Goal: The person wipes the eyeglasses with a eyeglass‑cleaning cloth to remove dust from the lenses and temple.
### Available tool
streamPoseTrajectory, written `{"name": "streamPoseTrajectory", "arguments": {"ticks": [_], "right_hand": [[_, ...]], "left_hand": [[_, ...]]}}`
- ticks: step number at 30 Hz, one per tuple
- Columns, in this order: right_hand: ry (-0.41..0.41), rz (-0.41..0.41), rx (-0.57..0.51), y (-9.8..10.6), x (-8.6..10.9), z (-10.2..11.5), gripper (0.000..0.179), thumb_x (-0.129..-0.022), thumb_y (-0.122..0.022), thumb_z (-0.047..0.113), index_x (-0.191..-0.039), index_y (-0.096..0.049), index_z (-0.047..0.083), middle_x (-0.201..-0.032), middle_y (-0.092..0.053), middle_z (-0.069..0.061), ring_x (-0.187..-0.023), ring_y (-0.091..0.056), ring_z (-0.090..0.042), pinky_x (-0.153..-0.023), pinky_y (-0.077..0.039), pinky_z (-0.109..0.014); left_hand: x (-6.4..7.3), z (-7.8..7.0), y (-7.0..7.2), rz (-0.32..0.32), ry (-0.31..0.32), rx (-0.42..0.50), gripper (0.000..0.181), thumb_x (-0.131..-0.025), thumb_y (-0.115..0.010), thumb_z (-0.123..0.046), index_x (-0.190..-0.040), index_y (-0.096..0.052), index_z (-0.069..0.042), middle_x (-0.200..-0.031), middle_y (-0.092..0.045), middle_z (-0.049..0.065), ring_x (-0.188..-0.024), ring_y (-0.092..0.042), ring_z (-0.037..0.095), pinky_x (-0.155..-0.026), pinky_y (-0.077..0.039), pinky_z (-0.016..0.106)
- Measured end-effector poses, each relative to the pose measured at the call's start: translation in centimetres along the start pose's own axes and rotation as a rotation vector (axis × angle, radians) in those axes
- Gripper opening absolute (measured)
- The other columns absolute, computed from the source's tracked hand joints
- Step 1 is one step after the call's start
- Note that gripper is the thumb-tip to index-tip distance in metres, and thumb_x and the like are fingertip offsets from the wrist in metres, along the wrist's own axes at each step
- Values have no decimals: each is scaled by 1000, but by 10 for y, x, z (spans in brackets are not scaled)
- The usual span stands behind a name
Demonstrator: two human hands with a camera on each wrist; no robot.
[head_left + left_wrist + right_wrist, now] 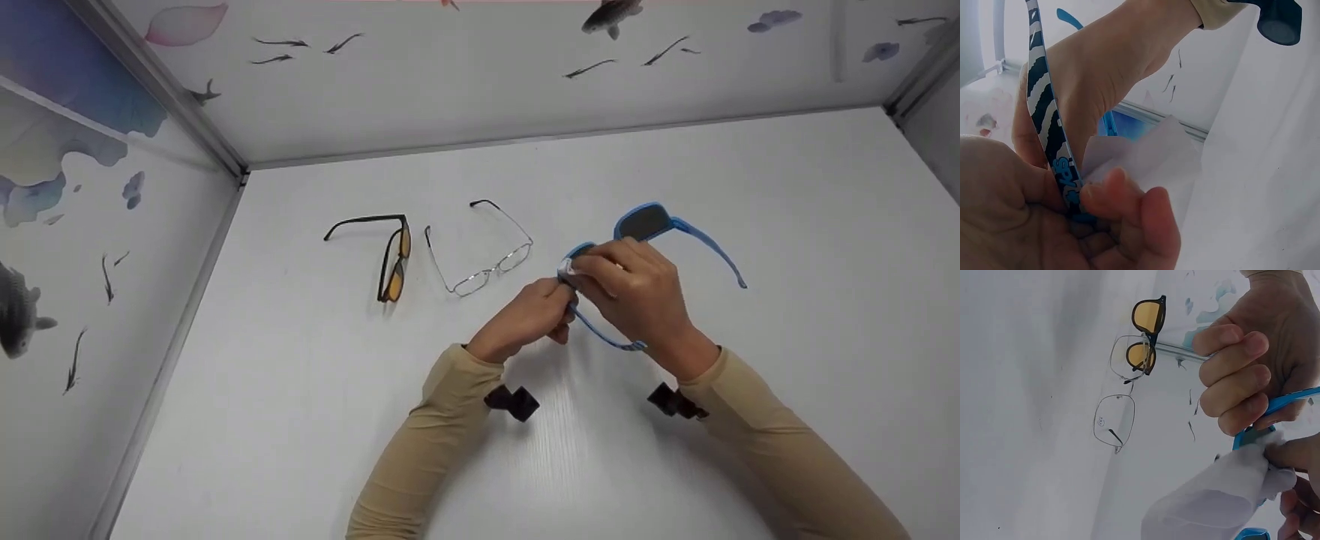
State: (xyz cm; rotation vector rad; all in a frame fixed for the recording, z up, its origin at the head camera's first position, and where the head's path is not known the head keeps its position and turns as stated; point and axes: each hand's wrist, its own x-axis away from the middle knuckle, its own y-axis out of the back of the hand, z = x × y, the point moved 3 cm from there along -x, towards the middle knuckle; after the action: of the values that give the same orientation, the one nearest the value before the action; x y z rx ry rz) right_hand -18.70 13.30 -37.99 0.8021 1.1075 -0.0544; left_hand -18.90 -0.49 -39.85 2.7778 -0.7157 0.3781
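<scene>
A pair of blue sunglasses [643, 222] with dark lenses is held up between both hands, its arms unfolded toward me. My left hand [529, 319] grips it near one hinge. Its black-and-white striped arm [1047, 112] passes between the left thumb and fingers in the left wrist view. My right hand [637, 292] pinches a white cloth [1207, 495] against the lens beside the left hand. That lens is mostly hidden by fingers and cloth.
Left of the hands, thin metal-framed eyeglasses [472, 282] lie unfolded on the white table [300, 405]. Farther left are black-framed glasses [395, 277] with orange lenses. Patterned panels [450, 82] stand along the table's back and left edges.
</scene>
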Motion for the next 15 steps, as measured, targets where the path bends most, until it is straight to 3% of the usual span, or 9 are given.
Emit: {"name": "streamPoseTrajectory", "arguments": {"ticks": [3, 7, 11, 15], "right_hand": [[1, 100, -65, 1, 2, -1, 17, -72, -82, -4, -85, -73, 2, -81, -67, -12, -69, -56, -26, -59, -47, -35], [-23, 163, 25, 6, 10, -6, 18, -71, -84, -1, -85, -73, 3, -81, -67, -10, -69, -52, -25, -59, -43, -34], [-81, 97, 152, 10, 16, -11, 17, -75, -82, 1, -87, -70, 2, -79, -63, -13, -67, -53, -28, -59, -46, -39], [-172, -16, 152, 16, 20, -15, 20, -77, -79, -4, -93, -68, -1, -82, -60, -16, -68, -58, -30, -59, -52, -43]], "left_hand": [[1, -1, 2, 8, -20, 2, 31, -104, -30, -14, -78, -45, -8, -67, -45, 1, -55, -51, 13, -57, -46, 24], [1, 1, 4, -19, -11, -8, 30, -102, -31, -13, -77, -47, -8, -65, -47, 1, -52, -52, 12, -55, -45, 23], [1, 4, 6, -55, 11, -21, 27, -101, -33, -12, -79, -49, -7, -66, -50, 3, -51, -52, 11, -55, -46, 23], [0, 7, 8, -76, 31, -27, 26, -100, -34, -11, -81, -51, -6, -67, -51, 4, -51, -53, 11, -55, -49, 24]]}}
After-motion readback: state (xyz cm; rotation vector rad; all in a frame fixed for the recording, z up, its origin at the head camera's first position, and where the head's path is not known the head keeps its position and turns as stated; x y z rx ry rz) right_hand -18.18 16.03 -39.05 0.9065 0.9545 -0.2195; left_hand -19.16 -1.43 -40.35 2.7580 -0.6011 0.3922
